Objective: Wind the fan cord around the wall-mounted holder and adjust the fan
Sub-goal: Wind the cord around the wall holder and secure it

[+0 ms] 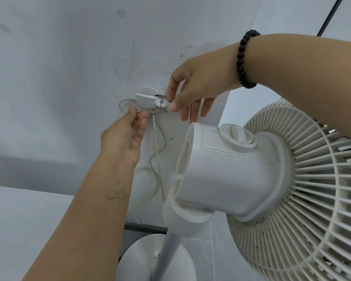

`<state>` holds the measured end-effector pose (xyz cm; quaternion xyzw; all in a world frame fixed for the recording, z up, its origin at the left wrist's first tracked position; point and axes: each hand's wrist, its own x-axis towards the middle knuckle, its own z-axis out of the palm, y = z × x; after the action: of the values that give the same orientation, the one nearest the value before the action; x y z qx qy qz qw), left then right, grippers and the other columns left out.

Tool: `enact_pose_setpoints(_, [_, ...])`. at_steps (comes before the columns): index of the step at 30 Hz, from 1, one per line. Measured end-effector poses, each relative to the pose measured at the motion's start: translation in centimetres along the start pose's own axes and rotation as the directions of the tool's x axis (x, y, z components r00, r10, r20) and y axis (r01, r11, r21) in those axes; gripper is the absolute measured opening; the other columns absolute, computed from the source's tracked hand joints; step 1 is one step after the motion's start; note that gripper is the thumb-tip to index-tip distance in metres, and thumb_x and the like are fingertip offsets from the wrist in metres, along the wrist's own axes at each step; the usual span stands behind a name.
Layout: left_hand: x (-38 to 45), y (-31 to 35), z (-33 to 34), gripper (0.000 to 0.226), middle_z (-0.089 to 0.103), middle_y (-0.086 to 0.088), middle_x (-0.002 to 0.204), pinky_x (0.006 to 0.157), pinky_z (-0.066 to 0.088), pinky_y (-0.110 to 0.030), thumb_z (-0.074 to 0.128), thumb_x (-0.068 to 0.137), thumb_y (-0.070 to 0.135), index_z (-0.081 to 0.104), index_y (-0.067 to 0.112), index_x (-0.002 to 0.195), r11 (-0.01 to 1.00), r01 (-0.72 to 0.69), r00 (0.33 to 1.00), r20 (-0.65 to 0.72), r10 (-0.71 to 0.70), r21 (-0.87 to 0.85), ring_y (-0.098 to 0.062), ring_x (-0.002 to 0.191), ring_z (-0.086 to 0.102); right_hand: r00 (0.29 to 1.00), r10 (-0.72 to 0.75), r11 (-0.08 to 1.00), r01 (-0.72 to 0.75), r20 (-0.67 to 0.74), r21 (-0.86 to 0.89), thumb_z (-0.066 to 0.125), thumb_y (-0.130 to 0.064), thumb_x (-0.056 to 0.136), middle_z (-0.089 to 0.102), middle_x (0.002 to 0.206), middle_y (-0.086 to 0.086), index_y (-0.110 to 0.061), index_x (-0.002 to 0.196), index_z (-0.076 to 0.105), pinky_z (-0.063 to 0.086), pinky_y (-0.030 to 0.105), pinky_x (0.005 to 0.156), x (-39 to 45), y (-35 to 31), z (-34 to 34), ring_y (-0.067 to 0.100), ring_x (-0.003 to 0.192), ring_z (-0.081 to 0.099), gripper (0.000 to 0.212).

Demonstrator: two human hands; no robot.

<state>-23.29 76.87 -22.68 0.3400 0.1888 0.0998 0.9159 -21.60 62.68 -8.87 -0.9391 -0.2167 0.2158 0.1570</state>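
A white wall-mounted holder (148,99) sticks out from the pale wall (59,78). My right hand (197,86) pinches the holder's right end between thumb and forefinger. My left hand (128,134) is just below and left of the holder, fingers closed on the thin white fan cord (157,151). A small loop of cord curls out to the left of the holder, and the rest hangs down toward the fan. The white pedestal fan (241,171) stands at the right, its motor housing and dial facing me, its grille at far right.
The fan's pole and round base (142,258) stand on the floor below. A dark strip runs along the bottom of the wall. A black bead bracelet (242,59) is on my right wrist. The wall has a corner edge right of the holder.
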Motion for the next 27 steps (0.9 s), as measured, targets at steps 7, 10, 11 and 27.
enact_pose_setpoints(7, [-0.5,0.6,0.2,0.016,0.074,-0.006,0.087,0.066,0.056,-0.017,0.069,0.089,0.017,0.07,0.004,0.098,0.993,-0.092,0.995,0.051,0.088,0.072,-0.008,0.072,0.072,1.0,0.005,1.0,-0.005,-0.011,-0.02,0.067,-0.026,0.089,0.075,0.09,0.012,-0.006,0.113,0.059,0.059,0.038,0.078,0.2,-0.2,0.2,0.024,0.082,0.074,0.032])
enact_pose_setpoints(10, [-0.8,1.0,0.5,0.02,0.074,-0.005,0.096,0.075,0.056,-0.02,0.066,0.091,0.015,0.07,0.004,0.108,0.974,-0.161,0.984,0.104,0.146,0.161,-0.009,0.078,0.07,1.0,0.01,1.0,-0.01,-0.012,-0.025,0.066,-0.025,0.089,0.074,0.089,0.012,-0.006,0.111,0.06,0.059,0.038,0.078,0.3,-0.2,0.1,0.024,0.082,0.074,0.03])
enact_pose_setpoints(11, [-0.9,1.1,0.7,0.02,0.073,-0.005,0.098,0.076,0.055,-0.02,0.066,0.091,0.016,0.07,0.005,0.108,0.968,-0.181,0.977,0.146,0.156,0.172,-0.01,0.082,0.069,1.0,0.013,1.0,-0.013,-0.011,-0.025,0.066,-0.025,0.089,0.074,0.089,0.012,-0.006,0.11,0.06,0.059,0.038,0.079,0.3,-0.2,0.1,0.024,0.082,0.074,0.029])
enact_pose_setpoints(27, [-1.7,0.8,1.1,0.027,0.067,0.001,0.113,0.092,0.049,-0.02,0.06,0.094,0.011,0.071,0.03,0.111,0.496,-0.652,0.757,0.447,0.477,0.574,-0.006,0.099,0.062,0.977,-0.186,0.979,0.174,-0.107,-0.105,0.06,-0.013,0.092,0.071,0.096,0.005,-0.029,0.137,0.045,0.06,0.029,0.07,0.7,-1.0,-0.2,0.015,0.074,0.073,0.05])
